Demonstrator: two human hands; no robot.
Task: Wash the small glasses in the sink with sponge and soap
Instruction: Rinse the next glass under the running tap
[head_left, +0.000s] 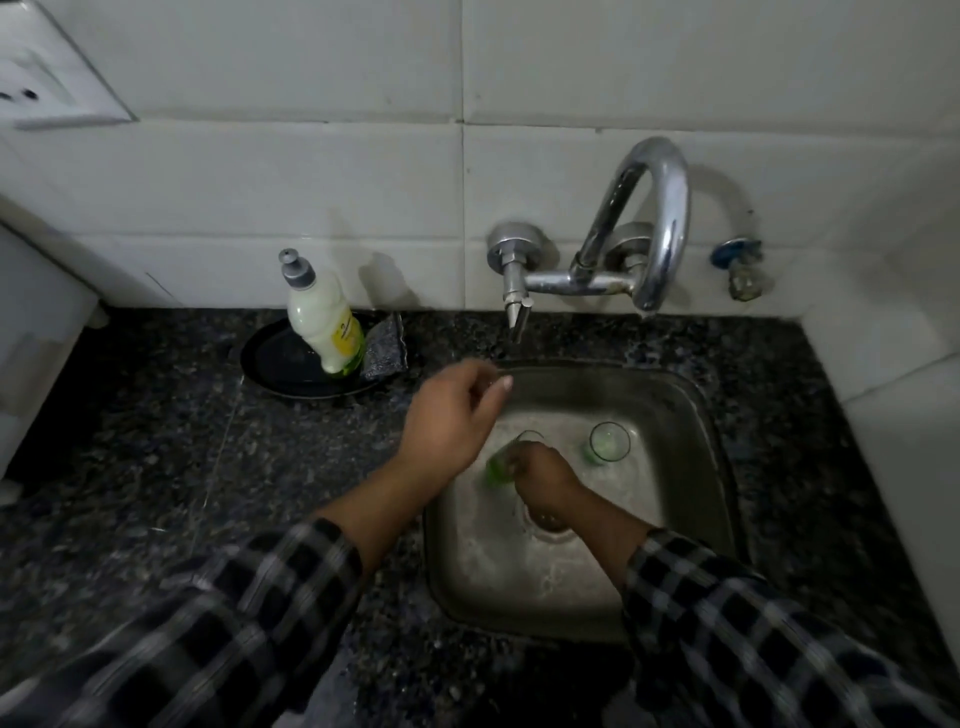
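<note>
Two small clear green-based glasses in the square steel sink (691, 415): one tilted glass (506, 457) gripped by the right hand (545, 475), forearm angled down into the basin; one upright glass (608, 441) just beside, untouched; left hand (449, 415) loosely curled, empty, above the sink's left rim; soap bottle (324, 317) on the dark granite tabletop (156, 441).

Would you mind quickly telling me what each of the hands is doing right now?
Left hand: loosely curled above the sink edge, holding nothing visible.
Right hand: closed on a small glass in the sink.
</note>
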